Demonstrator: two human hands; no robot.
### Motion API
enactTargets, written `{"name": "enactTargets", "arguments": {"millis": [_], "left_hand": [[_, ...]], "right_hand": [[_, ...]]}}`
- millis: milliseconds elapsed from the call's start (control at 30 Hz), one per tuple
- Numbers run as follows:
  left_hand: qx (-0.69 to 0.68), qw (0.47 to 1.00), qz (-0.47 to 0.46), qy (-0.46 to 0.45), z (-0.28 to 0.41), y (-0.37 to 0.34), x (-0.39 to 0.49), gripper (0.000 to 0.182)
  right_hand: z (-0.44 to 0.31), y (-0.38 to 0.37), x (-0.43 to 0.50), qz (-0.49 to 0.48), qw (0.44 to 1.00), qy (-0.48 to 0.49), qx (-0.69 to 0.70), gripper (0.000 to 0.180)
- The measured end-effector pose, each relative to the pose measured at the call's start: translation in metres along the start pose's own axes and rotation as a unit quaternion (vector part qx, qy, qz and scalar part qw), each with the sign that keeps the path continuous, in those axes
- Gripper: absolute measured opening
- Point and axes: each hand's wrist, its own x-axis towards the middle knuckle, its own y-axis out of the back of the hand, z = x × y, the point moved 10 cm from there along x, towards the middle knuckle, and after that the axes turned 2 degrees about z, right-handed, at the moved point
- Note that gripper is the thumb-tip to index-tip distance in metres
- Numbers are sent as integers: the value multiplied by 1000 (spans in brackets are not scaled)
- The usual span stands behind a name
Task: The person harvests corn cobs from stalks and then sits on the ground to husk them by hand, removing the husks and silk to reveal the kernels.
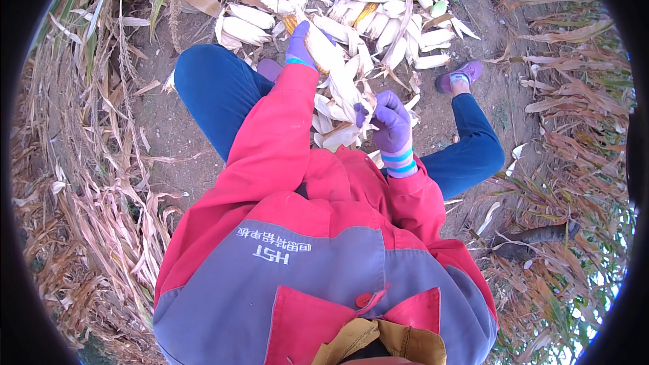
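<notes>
My left hand (301, 46), in a purple glove, is closed around an ear of corn (322, 50) above the pile's near edge. Pale husk leaves (345, 88) trail from the lower end of this ear towards my body. My right hand (388, 117), gloved in purple too, pinches the ends of those leaves, nearer to me and to the right. Beyond both hands lies a heap of corn ears (388, 33), most wrapped in whitish husks, a few showing yellow kernels. More loose husks (337, 134) lie between my knees.
My bent legs in blue trousers (218, 91) flank the pile on bare soil (175, 132). Dry corn stalks (101, 126) stand or lie at the left. Another row of dry leaves (573, 96) runs along the right. A dark curved object (537, 234) lies at the lower right.
</notes>
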Motion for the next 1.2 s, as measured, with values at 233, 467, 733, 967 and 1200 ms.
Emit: {"name": "enactTargets", "arguments": {"millis": [233,467,733,967,1200], "left_hand": [[49,988,-134,-60,9,-68,-27,47],[179,939,-287,-69,-9,-107,-53,60],[246,958,-108,96,-40,-56,-34,41],[320,921,-85,202,-64,-32,-50,29],[653,744,-61,124,-44,-31,-53,60]], "right_hand": [[-48,73,21,88,979,4,-181,52],[68,-7,36,63,962,-244,-101,48],[21,-30,71,10,830,-34,-557,21],[36,-63,52,-197,563,43,-801,40],[63,-62,34,-326,520,26,-789,36]]}}
